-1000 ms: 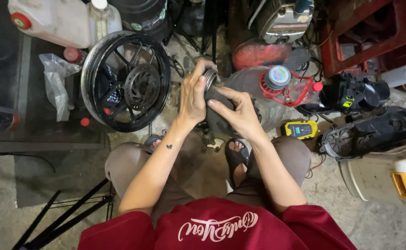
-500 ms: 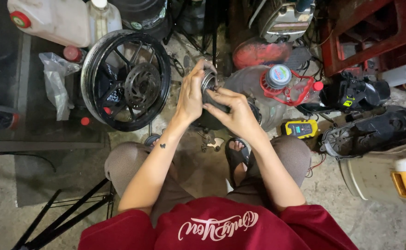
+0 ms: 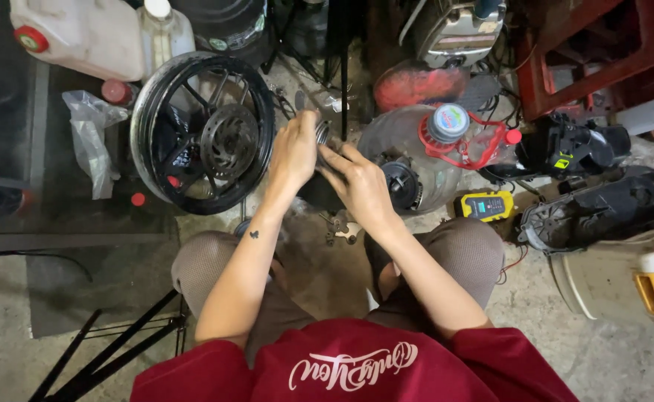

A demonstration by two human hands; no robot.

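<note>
I see a white jug top left, a clear plastic bag beneath it, and a yellow screened meter right.

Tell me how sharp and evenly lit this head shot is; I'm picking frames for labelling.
Head view: the left hand and right hand are slightly soft, so the small dark part in their grip is hard to read; the black wheel looks sharp; top corners fall into deep shadow; the clear jug shows mild glare; edges bow from the wide lens.
</note>
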